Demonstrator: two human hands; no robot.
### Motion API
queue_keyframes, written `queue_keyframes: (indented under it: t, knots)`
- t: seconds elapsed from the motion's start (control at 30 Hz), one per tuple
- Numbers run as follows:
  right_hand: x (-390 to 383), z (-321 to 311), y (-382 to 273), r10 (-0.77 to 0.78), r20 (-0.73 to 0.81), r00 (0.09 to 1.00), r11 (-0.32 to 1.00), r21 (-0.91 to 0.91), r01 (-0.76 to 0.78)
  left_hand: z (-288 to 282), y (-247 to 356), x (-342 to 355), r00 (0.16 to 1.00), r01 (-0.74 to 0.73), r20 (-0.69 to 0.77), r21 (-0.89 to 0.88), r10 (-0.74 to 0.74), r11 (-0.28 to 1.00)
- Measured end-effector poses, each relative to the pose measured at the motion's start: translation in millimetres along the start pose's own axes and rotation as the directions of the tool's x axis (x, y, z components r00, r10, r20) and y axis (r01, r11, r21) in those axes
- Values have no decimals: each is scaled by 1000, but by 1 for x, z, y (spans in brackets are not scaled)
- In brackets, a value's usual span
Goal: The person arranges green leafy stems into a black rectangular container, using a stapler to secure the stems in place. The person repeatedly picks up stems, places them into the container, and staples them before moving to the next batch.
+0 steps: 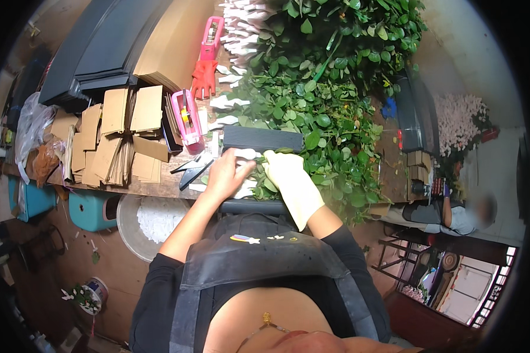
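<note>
"Hands first: what are they doing?"

"Both work just on the near side of the dark ribbed block. Bare fingers of the left hand bend in beside a white-wrapped flower. Opposite, the right hand, in a pale yellow glove, has its fingertips at the flower's leafy end."

"Is either clenched on it?"

"I can't tell; the fingers hide the contact."

"And around the block?"

"Scissors lie on the surface to its left, with a pink tape dispenser beyond them and cardboard pieces farther left. Green leafy stems spread to its right."
</note>
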State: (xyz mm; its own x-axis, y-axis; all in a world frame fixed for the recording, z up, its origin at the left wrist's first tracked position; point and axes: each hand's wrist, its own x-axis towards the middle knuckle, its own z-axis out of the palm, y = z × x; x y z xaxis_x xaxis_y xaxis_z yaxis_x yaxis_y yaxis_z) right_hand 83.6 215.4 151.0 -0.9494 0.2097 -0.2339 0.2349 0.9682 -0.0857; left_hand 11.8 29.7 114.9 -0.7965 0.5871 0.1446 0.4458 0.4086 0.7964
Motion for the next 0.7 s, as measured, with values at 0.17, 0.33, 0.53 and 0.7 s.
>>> queue_keyframes:
  t: [0.17,0.33,0.53,0.7]
  knots:
    - [0,10,-1,-33,-91,995,999,21,35,-11,2,-1,998,1,-67,48,2,999]
    - [2,14,2,1,-62,998,1000,6,0,-43,-22,-24,924,165,-294,-272,-245,948]
    - [-7,-9,-1,-130,-75,989,991,17,132,-20,-61,-25,911,412,181,-474,-372,778]
    - [-3,7,-9,-6,-30,1000,995,-98,3,8,-46,0,869,484,174,-486,-463,727]
